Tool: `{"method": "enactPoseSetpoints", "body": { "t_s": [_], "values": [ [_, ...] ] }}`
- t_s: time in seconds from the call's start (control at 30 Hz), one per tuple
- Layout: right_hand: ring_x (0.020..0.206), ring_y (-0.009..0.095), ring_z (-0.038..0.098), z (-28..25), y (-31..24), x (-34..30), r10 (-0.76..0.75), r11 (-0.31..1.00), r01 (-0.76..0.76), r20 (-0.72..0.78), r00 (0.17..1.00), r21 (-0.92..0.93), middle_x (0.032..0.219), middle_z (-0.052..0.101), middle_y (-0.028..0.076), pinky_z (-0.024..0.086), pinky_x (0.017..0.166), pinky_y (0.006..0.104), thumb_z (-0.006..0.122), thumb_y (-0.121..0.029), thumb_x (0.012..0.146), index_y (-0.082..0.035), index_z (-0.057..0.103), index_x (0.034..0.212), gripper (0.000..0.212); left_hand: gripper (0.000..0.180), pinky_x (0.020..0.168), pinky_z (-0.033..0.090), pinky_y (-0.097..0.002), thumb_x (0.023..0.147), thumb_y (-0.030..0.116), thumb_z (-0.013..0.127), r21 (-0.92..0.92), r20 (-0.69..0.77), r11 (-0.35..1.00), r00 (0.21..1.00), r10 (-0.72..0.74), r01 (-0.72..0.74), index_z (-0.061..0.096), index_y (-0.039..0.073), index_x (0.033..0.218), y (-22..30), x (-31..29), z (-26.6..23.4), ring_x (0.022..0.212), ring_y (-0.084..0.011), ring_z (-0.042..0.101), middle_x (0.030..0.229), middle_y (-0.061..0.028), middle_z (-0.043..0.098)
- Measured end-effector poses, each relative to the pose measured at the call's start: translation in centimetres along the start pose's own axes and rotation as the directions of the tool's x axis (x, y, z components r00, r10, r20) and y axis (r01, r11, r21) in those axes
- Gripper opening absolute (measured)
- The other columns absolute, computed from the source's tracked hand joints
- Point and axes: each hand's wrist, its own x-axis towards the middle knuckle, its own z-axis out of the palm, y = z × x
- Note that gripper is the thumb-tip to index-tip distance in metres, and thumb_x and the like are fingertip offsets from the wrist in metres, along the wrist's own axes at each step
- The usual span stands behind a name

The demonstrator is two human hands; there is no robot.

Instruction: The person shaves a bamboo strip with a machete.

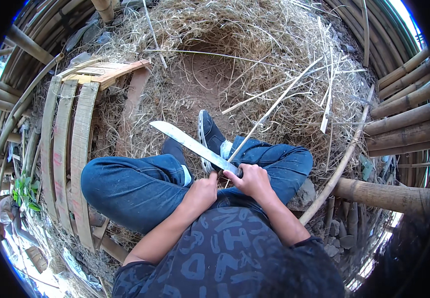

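Observation:
My right hand (253, 181) is closed round the dark handle of a machete (187, 141). Its long blade points up and to the left, over my shoes. A long, thin bamboo strip (278, 107) runs down from the upper right and passes under the blade close to the handle. My left hand (203, 192) is closed just below the blade, beside the strip's lower end. What its fingers grip is hidden. I sit with my legs bent outward in blue jeans (130, 191), and the hands meet between the knees.
Dry shavings (279, 39) cover the ground ahead around a patch of bare soil (197, 82). A wooden slatted crate (83, 124) stands at left. More split strips (330, 94) lie at right, near a long pole (342, 164) and a thick bamboo pole (386, 195).

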Motion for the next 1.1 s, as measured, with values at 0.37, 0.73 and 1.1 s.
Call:
{"method": "enactPoseSetpoints", "body": {
  "t_s": [0.37,0.73,1.1],
  "values": [
    [0.075,0.04,0.067,-1.2,1.9,1.1,0.121,0.993,-0.12,-0.108,0.987,0.021,0.073,0.066,0.025,0.054,0.069,0.0468,0.059,-0.064,0.082,0.004,0.071,0.082,0.069,0.014,0.057,0.047,-0.0573,0.094,0.011,0.05,-0.013,0.014,1.0,1.0,0.017,-0.017,0.045,-0.001,0.099,0.3,0.2,0.2,0.064,-0.0479,0.06,0.064,-0.0285,0.058],
    [0.072,0.039,0.068,-2.0,1.9,2.1,0.065,0.989,-0.072,-0.053,0.996,-0.128,0.071,0.067,0.024,0.055,0.066,0.0464,0.057,-0.068,0.081,0.001,0.071,0.08,0.07,0.013,0.055,0.046,-0.0568,0.095,0.011,0.049,-0.051,0.002,0.998,1.0,0.021,-0.021,0.043,0.0,0.097,0.3,0.5,0.0,0.065,-0.0472,0.06,0.064,-0.0281,0.058],
    [0.077,0.043,0.067,-4.4,6.2,4.5,0.246,0.954,-0.275,-0.213,0.946,-0.12,0.077,0.066,0.028,0.054,0.07,0.0504,0.057,-0.063,0.085,0.003,0.067,0.075,0.067,0.014,0.057,0.047,-0.0568,0.095,0.011,0.049,-0.085,0.031,0.996,0.999,0.041,-0.038,0.042,-0.001,0.097,0.7,0.1,-0.1,0.064,-0.0472,0.06,0.064,-0.0277,0.058]
  ]
}}
